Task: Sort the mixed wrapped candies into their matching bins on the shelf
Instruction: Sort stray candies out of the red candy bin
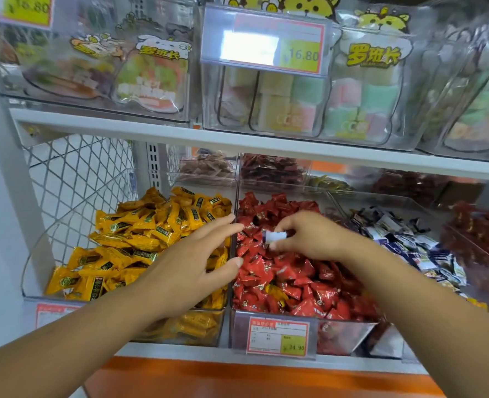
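Three clear bins stand side by side on the lower shelf. The left bin [33,277] is full of yellow candies [140,239], the middle bin [237,328] of red candies [289,277], the right bin [386,344] of white-and-navy candies [418,245]. My right hand [312,239] hovers over the red bin and pinches a small white-and-blue wrapped candy [276,236] between thumb and fingers. My left hand [197,262] is spread flat with straight fingers over the divider between the yellow and red bins and holds nothing. One yellow candy [276,293] lies among the red ones.
An upper shelf board [237,139] overhangs the bins and carries clear tubs of bagged marshmallow sweets [349,107] with a price tag [266,41]. More bins of dark red snacks [272,168] stand behind. A wire mesh side panel [76,173] closes off the left. An orange ledge [251,377] runs below.
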Tool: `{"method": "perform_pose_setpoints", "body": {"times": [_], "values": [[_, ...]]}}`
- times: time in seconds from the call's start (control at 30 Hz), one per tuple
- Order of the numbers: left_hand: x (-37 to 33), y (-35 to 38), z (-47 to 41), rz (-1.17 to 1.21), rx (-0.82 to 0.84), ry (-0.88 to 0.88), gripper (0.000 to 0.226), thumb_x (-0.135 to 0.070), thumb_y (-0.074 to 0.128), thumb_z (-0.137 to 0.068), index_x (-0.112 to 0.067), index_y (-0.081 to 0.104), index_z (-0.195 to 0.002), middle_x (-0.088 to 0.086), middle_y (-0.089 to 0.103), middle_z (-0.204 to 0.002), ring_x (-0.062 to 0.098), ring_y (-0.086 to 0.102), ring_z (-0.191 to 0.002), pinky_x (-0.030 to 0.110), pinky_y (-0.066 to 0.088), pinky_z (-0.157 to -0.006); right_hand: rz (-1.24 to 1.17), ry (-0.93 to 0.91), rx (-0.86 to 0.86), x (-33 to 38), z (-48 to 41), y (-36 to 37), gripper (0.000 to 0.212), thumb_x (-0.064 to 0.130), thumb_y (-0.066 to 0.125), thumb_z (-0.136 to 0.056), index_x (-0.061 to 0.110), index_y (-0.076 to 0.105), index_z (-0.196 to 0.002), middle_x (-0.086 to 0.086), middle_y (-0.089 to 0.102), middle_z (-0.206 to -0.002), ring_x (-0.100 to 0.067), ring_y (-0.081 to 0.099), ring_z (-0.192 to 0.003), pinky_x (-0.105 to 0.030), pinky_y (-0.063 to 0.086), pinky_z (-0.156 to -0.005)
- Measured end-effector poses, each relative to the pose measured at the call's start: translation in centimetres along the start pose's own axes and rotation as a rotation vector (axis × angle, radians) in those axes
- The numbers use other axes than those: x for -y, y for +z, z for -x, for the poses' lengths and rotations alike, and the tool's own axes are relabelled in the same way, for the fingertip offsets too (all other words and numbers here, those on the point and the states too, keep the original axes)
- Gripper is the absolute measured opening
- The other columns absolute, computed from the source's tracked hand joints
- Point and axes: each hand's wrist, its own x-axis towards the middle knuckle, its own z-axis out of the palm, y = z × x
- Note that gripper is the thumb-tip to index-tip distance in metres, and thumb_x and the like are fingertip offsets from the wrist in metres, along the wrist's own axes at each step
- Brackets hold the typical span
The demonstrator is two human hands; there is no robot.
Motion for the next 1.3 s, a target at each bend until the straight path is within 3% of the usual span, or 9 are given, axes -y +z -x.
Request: {"method": "perform_pose_setpoints", "body": {"times": [0.1, 0.2, 0.33, 0.53, 0.7, 0.8, 0.87, 1.17, 1.3], "values": [[-0.3, -0.1, 0.0, -0.003, -0.004, -0.02, 0.055, -0.059, 0.041, -0.091, -0.055, 0.024, -0.143, -0.042, 0.004, -0.15, -0.007, 0.043, -0.121, 0.016, 0.036, -0.086, -0.024, -0.011, -0.015, 0.1, 1.8, -2.8, 0.007, 0.037, 0.067, -0.087, 0.03, 0.068, -0.086, 0.007, 0.069, -0.085, -0.012, 0.063, -0.08, -0.03, 0.047, -0.075], [-0.6, -0.1, 0.0, -0.025, -0.005, -0.044, 0.055, -0.056, 0.043, -0.093, -0.052, 0.025, -0.144, -0.04, 0.005, -0.15, 0.015, 0.041, -0.116, 0.011, 0.033, -0.075, -0.033, -0.059, 0.281, 1.1, 3.6, -3.1, 0.009, 0.024, 0.061, -0.092, 0.026, 0.063, -0.083, 0.007, 0.071, -0.074, -0.004, 0.063, -0.068, -0.026, 0.048, -0.069], [-0.5, -0.1, -0.1, -0.002, 0.005, -0.013, 0.055, -0.055, 0.043, -0.093, -0.051, 0.025, -0.145, -0.04, 0.005, -0.15, -0.022, 0.042, -0.108, 0.016, 0.037, -0.091, 0.366, -0.053, 0.496, 2.0, 3.5, 1.4, 0.02, 0.027, 0.05, -0.094, 0.01, 0.061, -0.092, -0.005, 0.06, -0.082, -0.019, 0.051, -0.072, -0.029, 0.039, -0.059], [-0.2, 0.2, -0.2, -0.005, 0.005, -0.008, 0.056, -0.058, 0.042, -0.092, -0.052, 0.025, -0.145, -0.039, 0.006, -0.151, -0.015, 0.037, -0.118, 0.014, 0.036, -0.076, 0.273, -0.074, 0.311, 1.1, 3.0, 2.5, 0.037, 0.044, 0.067, -0.083, 0.008, 0.061, -0.077, -0.007, 0.054, -0.069, -0.021, 0.047, -0.064, -0.033, 0.037, -0.057], [-0.3, 0.0, -0.1, -0.007, 0.019, -0.016, 0.054, -0.057, 0.042, -0.093, -0.053, 0.024, -0.143, -0.042, 0.006, -0.148, -0.024, 0.045, -0.091, 0.012, 0.035, -0.066, 0.144, -0.015, 0.287, 0.5, 3.9, 1.0, 0.037, 0.052, 0.074, -0.074, 0.018, 0.065, -0.084, 0.001, 0.06, -0.072, -0.015, 0.053, -0.067, -0.027, 0.039, -0.06], [-0.1, 0.1, -0.1, -0.008, 0.008, -0.007, 0.055, -0.058, 0.041, -0.092, -0.052, 0.024, -0.144, -0.04, 0.005, -0.15, -0.018, 0.038, -0.115, 0.013, 0.035, -0.082, 0.29, -0.037, 0.227, 1.0, 3.8, 3.0, 0.043, 0.057, 0.071, -0.074, 0.016, 0.059, -0.071, 0.001, 0.058, -0.065, -0.015, 0.052, -0.063, -0.029, 0.038, -0.057], [0.0, 0.2, -0.2, -0.006, 0.008, -0.007, 0.055, -0.059, 0.042, -0.092, -0.053, 0.024, -0.144, -0.04, 0.006, -0.151, -0.014, 0.038, -0.116, 0.014, 0.036, -0.077, 0.295, -0.034, 0.132, 1.1, 3.4, 3.6, 0.041, 0.052, 0.069, -0.077, 0.012, 0.062, -0.074, -0.001, 0.06, -0.067, -0.018, 0.055, -0.066, -0.029, 0.041, -0.058], [0.4, 0.2, -0.1, 0.001, 0.007, -0.001, 0.058, -0.063, 0.04, -0.09, -0.054, 0.023, -0.145, -0.039, 0.005, -0.152, -0.011, 0.023, -0.135, 0.022, 0.032, -0.105, -0.273, 0.106, -0.058, 0.8, 4.8, -3.4, 0.031, 0.03, 0.068, -0.079, 0.017, 0.046, -0.061, 0.006, 0.029, -0.049, -0.014, 0.026, -0.048, -0.027, 0.021, -0.049], [0.2, 0.3, 0.0, -0.008, 0.007, 0.0, 0.058, -0.062, 0.039, -0.091, -0.053, 0.022, -0.146, -0.04, 0.003, -0.151, -0.014, 0.017, -0.136, 0.024, 0.027, -0.11, -0.488, 0.093, -0.235, 1.5, 4.4, -3.2, 0.03, 0.029, 0.065, -0.085, 0.015, 0.049, -0.063, 0.007, 0.033, -0.051, -0.01, 0.028, -0.048, -0.023, 0.022, -0.047]]}}
